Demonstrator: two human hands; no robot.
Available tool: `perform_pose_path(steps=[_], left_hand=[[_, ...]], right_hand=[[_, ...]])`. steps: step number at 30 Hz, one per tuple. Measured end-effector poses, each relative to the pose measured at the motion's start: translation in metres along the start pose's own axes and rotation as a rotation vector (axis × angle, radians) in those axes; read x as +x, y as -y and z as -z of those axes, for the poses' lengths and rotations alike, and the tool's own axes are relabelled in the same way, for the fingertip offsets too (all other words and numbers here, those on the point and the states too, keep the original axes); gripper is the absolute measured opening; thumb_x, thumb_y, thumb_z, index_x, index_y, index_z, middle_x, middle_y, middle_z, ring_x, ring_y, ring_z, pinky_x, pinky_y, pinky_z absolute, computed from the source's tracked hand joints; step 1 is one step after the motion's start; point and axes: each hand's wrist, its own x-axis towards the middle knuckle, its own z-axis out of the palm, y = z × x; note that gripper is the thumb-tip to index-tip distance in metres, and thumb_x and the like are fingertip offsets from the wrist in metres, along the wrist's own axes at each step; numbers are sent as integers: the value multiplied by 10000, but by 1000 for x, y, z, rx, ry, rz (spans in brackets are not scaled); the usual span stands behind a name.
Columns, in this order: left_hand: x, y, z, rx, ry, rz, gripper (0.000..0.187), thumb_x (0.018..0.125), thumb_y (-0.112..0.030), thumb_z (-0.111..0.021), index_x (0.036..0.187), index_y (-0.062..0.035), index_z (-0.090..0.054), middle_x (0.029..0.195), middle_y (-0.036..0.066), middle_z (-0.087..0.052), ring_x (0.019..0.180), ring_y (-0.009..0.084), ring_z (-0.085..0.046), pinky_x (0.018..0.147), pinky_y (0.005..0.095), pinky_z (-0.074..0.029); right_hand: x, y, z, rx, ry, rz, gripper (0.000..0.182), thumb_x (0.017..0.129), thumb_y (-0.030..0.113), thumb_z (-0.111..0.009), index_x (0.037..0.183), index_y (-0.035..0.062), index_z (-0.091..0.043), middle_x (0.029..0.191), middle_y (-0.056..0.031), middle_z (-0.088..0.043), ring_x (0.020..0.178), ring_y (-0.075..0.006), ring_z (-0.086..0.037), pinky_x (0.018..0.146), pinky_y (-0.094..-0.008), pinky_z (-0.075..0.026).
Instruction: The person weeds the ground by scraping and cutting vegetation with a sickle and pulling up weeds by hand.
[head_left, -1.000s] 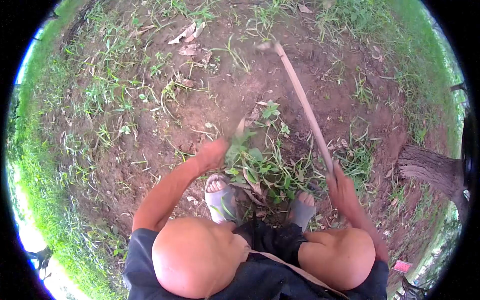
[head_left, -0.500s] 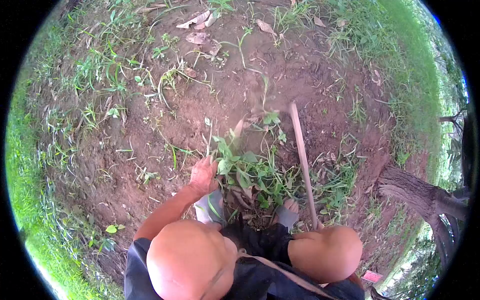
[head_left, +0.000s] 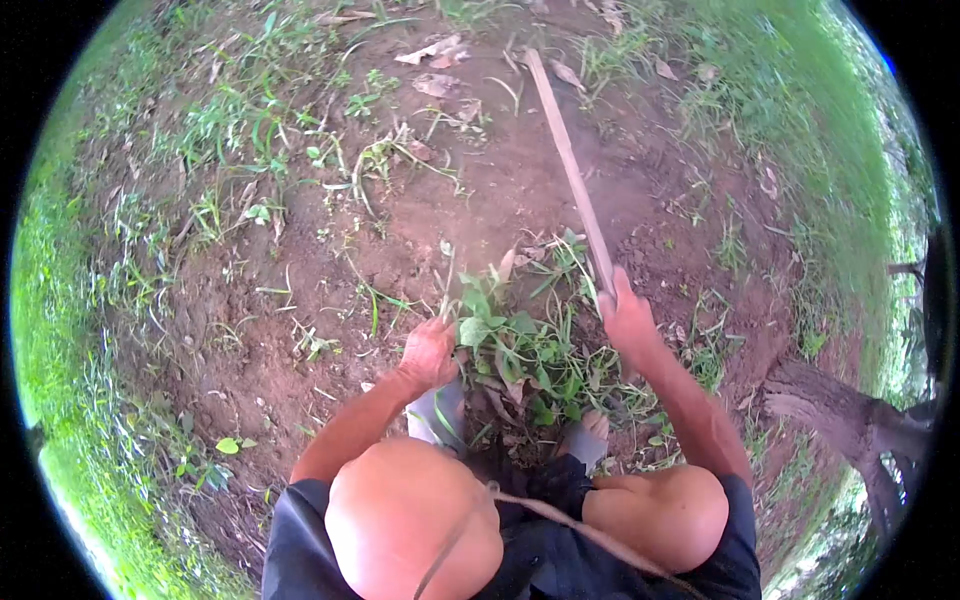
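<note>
My right hand [head_left: 627,312] is closed round the near end of a long wooden handle [head_left: 570,160]. The handle reaches forward over bare soil; whatever is fixed at its far end is too blurred to tell. Low down by my left foot [head_left: 436,408], my left hand [head_left: 430,350] has its fingers curled at the left edge of a clump of leafy green weeds [head_left: 520,345]. A thin pale stalk rises from that hand, and the grip itself is partly hidden. The clump lies in front of and between my feet, mixed with dry leaves.
Reddish-brown soil [head_left: 430,215] spreads ahead, with scattered grass tufts and dry leaves [head_left: 435,50]. A leaning tree trunk [head_left: 815,400] stands at the right. My bent knees [head_left: 415,520] fill the near side, and denser grass [head_left: 50,330] borders the left.
The wooden handle has swung forward and away from me. My right hand, hidden behind the knee before, now shows on it. The left hand stays at the weeds; the view has shifted slightly.
</note>
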Motion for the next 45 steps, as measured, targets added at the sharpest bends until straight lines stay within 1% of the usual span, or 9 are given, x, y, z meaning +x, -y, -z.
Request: perform_pose_path(steps=[4,8,17,22,27,33,38,41,45], left_hand=[[2,-1,1,-89,-87,-63,550,777,-220,-689,1282,-70,-533,1325,222,-527,1137,402,-558,974,471,-464],[4,-2,6,-79,-36,-49,498,761,-221,-697,1200,-31,-559,1265,236,-546,1090,401,-581,933,479,-484],[4,5,-4,-123,-76,-79,429,738,-223,-708,1093,-19,-578,1092,219,-578,1012,400,-595,877,493,-493],[3,3,0,-116,-57,-55,467,748,-229,-706,1147,-25,-575,1121,211,-583,1049,395,-584,898,490,-485],[-1,5,-5,-116,-53,-44,470,764,-253,-700,1164,-38,-580,1139,205,-591,1068,390,-580,917,486,-476],[2,9,-9,-115,-5,-8,474,748,-291,-714,1139,-48,-604,1092,205,-609,1037,386,-595,901,479,-480],[3,9,-8,-90,-73,-63,488,737,-306,-724,1133,-42,-617,1071,204,-627,1003,388,-607,883,476,-489],[5,11,-7,-91,-67,-75,466,747,-299,-711,1117,-30,-619,1049,201,-628,988,384,-608,872,479,-488],[1,11,-6,-68,-28,-66,437,762,-291,-692,1095,-17,-620,995,197,-619,945,380,-607,838,484,-489]], right_hand=[[-97,-97,-39,-66,95,182,687,957,164,-531,1511,60,-139,798,-297,-627,695,-471,-634,582,-533,-487],[-209,-111,-21,-103,177,81,708,931,167,-589,1522,86,-206,844,-269,-635,684,-446,-634,589,-495,-491],[-68,-8,-3,-67,211,129,593,934,223,-584,1444,84,-315,837,-312,-643,775,-492,-639,667,-576,-489],[-1,74,2,230,184,206,487,959,263,-522,1391,67,-412,785,-218,-607,696,-356,-627,655,-461,-487],[-38,-15,-15,208,231,-2,476,987,346,-468,1363,56,-439,838,-143,-595,763,-284,-598,737,-426,-479],[-200,-81,4,151,187,-349,412,986,387,-499,1286,106,-522,936,-206,-663,886,-407,-649,759,-471,-490],[-158,-96,-1,87,-4,-282,404,976,382,-513,1207,54,-560,868,-181,-655,814,-360,-650,708,-458,-485],[-86,-20,62,258,-63,-316,425,962,401,-512,958,-15,-600,746,-144,-591,605,-254,-569,572,-418,-447],[-72,18,112,306,-43,-466,404,964,393,-501,932,-1,-582,706,-80,-538,579,-187,-502,552,-383,-415]])
